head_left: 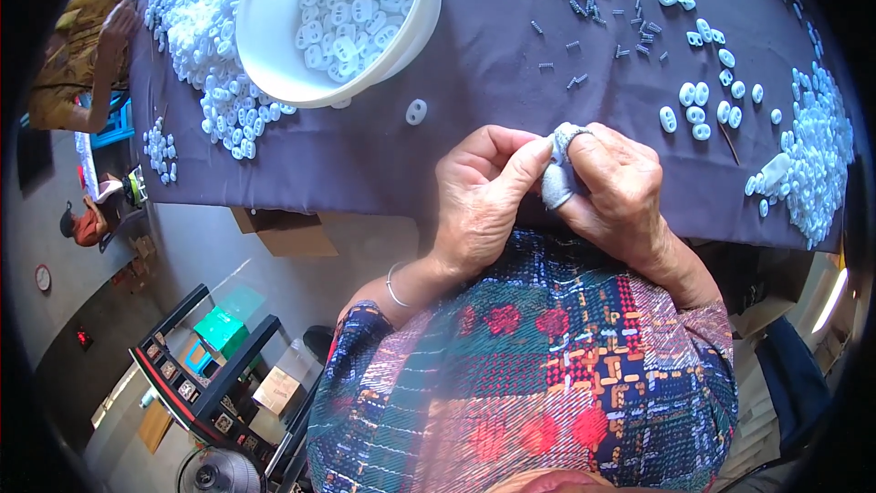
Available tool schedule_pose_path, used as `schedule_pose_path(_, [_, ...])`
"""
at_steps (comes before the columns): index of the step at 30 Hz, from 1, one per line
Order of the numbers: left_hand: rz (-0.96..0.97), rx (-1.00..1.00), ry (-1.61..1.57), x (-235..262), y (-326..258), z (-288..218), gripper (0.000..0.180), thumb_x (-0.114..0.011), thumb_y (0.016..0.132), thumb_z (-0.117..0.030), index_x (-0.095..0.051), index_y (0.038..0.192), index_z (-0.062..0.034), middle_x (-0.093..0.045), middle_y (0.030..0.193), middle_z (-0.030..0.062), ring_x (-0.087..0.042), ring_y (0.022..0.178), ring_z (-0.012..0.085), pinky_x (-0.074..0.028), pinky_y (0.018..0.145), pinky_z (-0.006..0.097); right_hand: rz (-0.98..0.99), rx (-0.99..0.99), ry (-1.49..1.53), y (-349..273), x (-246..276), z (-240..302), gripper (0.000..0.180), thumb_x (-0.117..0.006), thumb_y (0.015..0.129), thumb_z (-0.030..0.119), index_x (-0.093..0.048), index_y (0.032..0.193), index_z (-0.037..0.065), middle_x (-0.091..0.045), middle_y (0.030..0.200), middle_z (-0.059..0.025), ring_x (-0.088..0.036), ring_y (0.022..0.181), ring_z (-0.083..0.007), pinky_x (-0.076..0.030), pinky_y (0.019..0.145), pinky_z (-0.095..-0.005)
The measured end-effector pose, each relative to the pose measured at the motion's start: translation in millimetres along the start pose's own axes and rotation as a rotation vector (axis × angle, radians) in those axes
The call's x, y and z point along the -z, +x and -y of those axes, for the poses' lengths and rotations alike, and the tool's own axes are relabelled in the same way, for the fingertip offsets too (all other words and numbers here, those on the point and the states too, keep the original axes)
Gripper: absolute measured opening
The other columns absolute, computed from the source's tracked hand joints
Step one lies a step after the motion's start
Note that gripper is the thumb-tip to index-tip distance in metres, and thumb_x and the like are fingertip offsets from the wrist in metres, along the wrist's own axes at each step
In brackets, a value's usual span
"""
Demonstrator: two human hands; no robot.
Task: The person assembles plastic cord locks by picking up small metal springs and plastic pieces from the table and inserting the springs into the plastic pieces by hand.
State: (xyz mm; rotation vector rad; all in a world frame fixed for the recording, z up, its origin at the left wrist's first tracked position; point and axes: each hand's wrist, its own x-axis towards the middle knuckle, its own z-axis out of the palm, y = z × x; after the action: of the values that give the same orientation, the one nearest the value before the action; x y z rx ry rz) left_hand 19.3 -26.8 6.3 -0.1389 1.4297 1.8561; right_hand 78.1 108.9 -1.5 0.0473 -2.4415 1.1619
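My left hand (488, 192) and my right hand (620, 184) meet over the table's near edge, thumbs and fingertips pinched together. Whatever small thing lies between the fingertips is hidden. Grey cloth (558, 187) wraps a finger or two of my right hand. Beyond the left hand lies a single white two-hole plastic piece (416, 112). To the right of my hands, several similar oval pieces (695, 115) are scattered beside a thin brown stick (729, 143). Small dark metal springs (584, 2) lie loose farther back.
A white bowl (406, 50) holds many two-hole pieces, with a large heap of pale pieces (196, 32) to its left. Another heap (817, 160) lies at the far right of the dark tablecloth (356, 160). Left, other people, a rack (214, 383) and a fan (214, 473) are visible.
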Motion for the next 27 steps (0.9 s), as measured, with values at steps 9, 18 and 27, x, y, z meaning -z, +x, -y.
schedule_pose_path(9, [-0.027,-0.023,0.001,-3.2,0.6,5.7,0.010,-0.064,0.087,-0.010,-0.061,0.089,-0.0008,-0.063,0.079,0.0015,-0.056,0.068,0.0041,-0.047,0.061,0.018,0.011,0.009,-0.020,-1.1,1.3,-0.4,0.019,-0.067,0.062,-0.001,-0.052,0.073,-0.002,-0.051,0.064,-0.0124,-0.052,0.053,-0.0278,-0.042,0.049,-0.0350])
schedule_pose_path(18, [-0.034,-0.066,-0.001,-2.4,0.0,6.4,0.011,-0.064,0.086,-0.010,-0.061,0.090,0.0002,-0.064,0.082,0.0031,-0.058,0.071,0.0052,-0.048,0.066,0.019,0.018,0.016,-0.035,1.6,0.7,2.5,0.019,-0.066,0.061,0.000,-0.050,0.071,0.001,-0.048,0.062,-0.0110,-0.052,0.053,-0.0275,-0.042,0.049,-0.0353])
schedule_pose_path(27, [-0.023,-0.078,0.019,-1.8,-0.3,6.8,0.012,-0.064,0.086,-0.010,-0.061,0.091,0.0003,-0.064,0.083,0.0031,-0.058,0.072,0.0055,-0.048,0.066,0.018,-0.002,-0.010,0.007,0.3,-0.3,-0.1,0.019,-0.066,0.061,-0.001,-0.049,0.069,0.001,-0.046,0.061,-0.0106,-0.048,0.051,-0.0269,-0.040,0.047,-0.0354])
